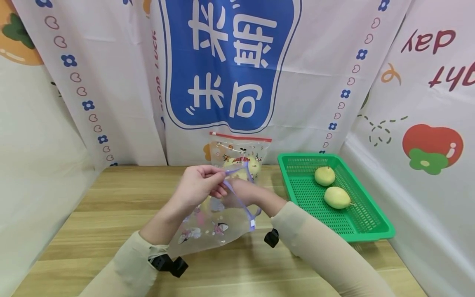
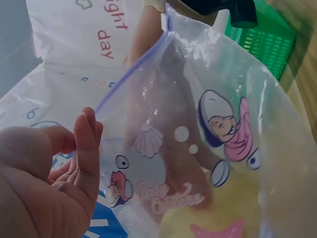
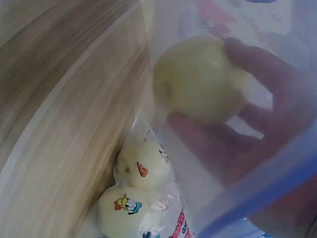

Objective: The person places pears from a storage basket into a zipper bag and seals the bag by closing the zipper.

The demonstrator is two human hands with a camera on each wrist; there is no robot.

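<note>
Beige sleeves [image 1: 326, 247] come in from seven and five o'clock, each with a small black camera [image 1: 271, 238] at the wrist. At the eleven o'clock side of a clear bag with a purple zip [image 1: 226, 243], the left hand [image 1: 196, 185] pinches the bag's edge between thumb and fingers. Its mouth gapes, and the right hand [image 3: 282, 114] reaches inside with fingers curled round a pale yellow pear [image 3: 198, 79], seen through the printed plastic.

Just past that, toward twelve o'clock, a red-topped bag [image 1: 219, 146] stands on the wood-grain counter [image 1: 111, 206] with more pears [image 3: 143, 163] in it. At three o'clock from the purple-zipped bag is a green basket [image 1: 300, 196]. Two loose pears lie in it: one rounder [image 1: 324, 176], at eleven o'clock from the other [image 1: 337, 197], whose stem points to about three. Behind everything hangs white cloth [image 1: 130, 103] bearing a blue panel [image 1: 230, 111].
</note>
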